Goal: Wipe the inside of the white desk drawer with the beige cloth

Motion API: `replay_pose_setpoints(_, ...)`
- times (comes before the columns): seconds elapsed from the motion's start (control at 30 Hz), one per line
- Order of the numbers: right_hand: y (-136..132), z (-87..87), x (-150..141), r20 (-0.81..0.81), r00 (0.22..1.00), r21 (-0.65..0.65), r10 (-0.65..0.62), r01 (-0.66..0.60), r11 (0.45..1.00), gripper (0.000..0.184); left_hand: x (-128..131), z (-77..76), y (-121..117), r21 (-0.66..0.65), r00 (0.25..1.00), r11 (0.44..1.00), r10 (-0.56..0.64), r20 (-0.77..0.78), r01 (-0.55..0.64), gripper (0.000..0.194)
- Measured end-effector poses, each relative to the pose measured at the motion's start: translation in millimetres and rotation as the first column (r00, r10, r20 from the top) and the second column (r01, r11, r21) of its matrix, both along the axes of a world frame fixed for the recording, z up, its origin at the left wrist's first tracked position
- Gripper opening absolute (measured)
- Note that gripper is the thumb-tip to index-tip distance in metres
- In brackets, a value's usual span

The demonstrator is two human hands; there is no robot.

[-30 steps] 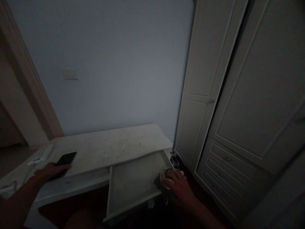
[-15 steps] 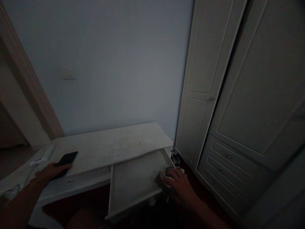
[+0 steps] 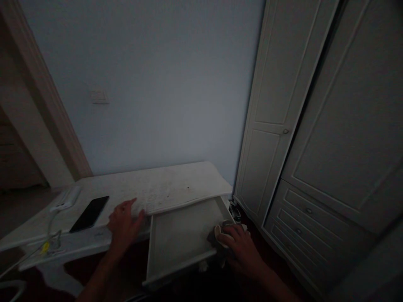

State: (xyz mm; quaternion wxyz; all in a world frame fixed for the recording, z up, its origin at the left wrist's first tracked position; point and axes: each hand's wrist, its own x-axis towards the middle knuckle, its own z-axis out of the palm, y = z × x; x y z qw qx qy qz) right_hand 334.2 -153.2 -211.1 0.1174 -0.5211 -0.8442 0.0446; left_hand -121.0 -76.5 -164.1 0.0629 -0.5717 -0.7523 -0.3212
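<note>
My right hand (image 3: 238,241) is closed round a crumpled cloth (image 3: 217,235) at the front right corner of the pulled-out drawer (image 3: 181,239). The drawer is white and nothing lies on its visible bottom. My left hand (image 3: 125,220) is over the front edge of the white desk (image 3: 176,180), left of the drawer, with thumb and index finger apart and nothing in it. To its left a dark phone (image 3: 90,214) lies flat on the desk top, apart from the hand.
A white box-like device (image 3: 65,199) with a cable sits at the desk's left end, above a yellow tag (image 3: 45,247). On the right stands a white wardrobe (image 3: 273,126) with small drawers (image 3: 302,214). Dark items (image 3: 234,211) lie between desk and wardrobe. A switch (image 3: 99,97) is on the wall.
My left hand has let go of the phone, which now lies on the desk, and has moved right toward the drawer. My right hand stays at the drawer corner with the cloth.
</note>
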Motion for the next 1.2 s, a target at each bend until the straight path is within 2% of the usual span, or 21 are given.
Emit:
replay_pose_setpoints(0.07,1.8,4.2,0.4,-0.009,1.000,-0.028,0.004,-0.004,1.000,0.074,30.7,-32.1,-10.1,0.073,0.961,0.961,-0.271,0.052,0.267,0.049)
replay_pose_setpoints(0.1,3.4,6.4,1.2,-0.017,1.000,-0.045,0.020,-0.021,0.999,0.075,41.9,-49.6,-14.6,0.060,0.916,0.920,-0.392,0.089,0.388,0.042)
replay_pose_setpoints(0.13,5.3,8.6,2.1,-0.028,0.999,-0.063,0.040,-0.041,0.997,0.076,50.5,-66.4,-18.6,0.027,0.879,0.885,-0.464,0.112,0.464,0.038)
replay_pose_setpoints(0.2,9.8,12.5,2.6,-0.063,0.995,-0.102,0.082,-0.088,0.991,0.078,60.4,-93.8,-25.3,0.007,0.858,0.859,-0.511,0.046,0.512,0.030)
replay_pose_setpoints(0.27,14.1,15.5,-2.6,-0.112,0.986,-0.131,0.127,-0.141,0.981,0.078,63.6,-108.4,-29.7,0.013,0.851,0.852,-0.522,-0.047,0.523,0.026)
replay_pose_setpoints(0.37,18.8,16.0,-28.5,-0.196,0.950,-0.130,0.243,-0.271,0.954,0.072,63.4,-109.1,-32.7,0.001,0.840,0.845,-0.532,-0.104,0.535,0.026)
replay_pose_setpoints(0.53,23.2,6.3,-112.6,-0.233,0.847,-0.067,0.477,-0.504,0.861,0.071,62.2,-99.0,-34.0,-0.074,0.831,0.841,-0.541,-0.130,0.536,0.027)
replay_pose_setpoints(0.63,24.6,-1.4,-155.9,-0.214,0.826,-0.037,0.521,-0.540,0.841,0.069,58.8,-97.1,-34.9,-0.149,0.818,0.825,-0.563,-0.121,0.546,0.031)
replay_pose_setpoints(0.73,25.1,-6.3,-170.5,-0.192,0.837,-0.031,0.511,-0.526,0.850,0.071,58.0,-92.4,-36.6,-0.213,0.805,0.803,-0.585,-0.105,0.556,0.034)
replay_pose_setpoints(0.83,25.2,-7.0,-156.1,-0.184,0.856,-0.047,0.484,-0.499,0.865,0.072,63.4,-86.9,-39.8,-0.220,0.819,0.824,-0.556,-0.143,0.522,0.026)
replay_pose_setpoints(0.93,25.8,-3.0,-125.2,-0.178,0.888,-0.085,0.423,-0.442,0.893,0.070,68.7,-87.6,-41.5,-0.159,0.829,0.858,-0.514,-0.221,0.489,0.022)
replay_pose_setpoints(1.1,25.8,13.5,-61.8,-0.152,0.949,-0.161,0.275,-0.298,0.941,0.073,63.8,-101.1,-35.7,-0.093,0.809,0.843,-0.535,-0.244,0.529,0.023)
replay_pose_setpoints(1.2,24.7,24.0,-26.5,-0.118,0.973,-0.185,0.197,-0.217,0.958,0.071,61.9,-103.5,-33.7,-0.080,0.806,0.840,-0.538,-0.247,0.536,0.023)
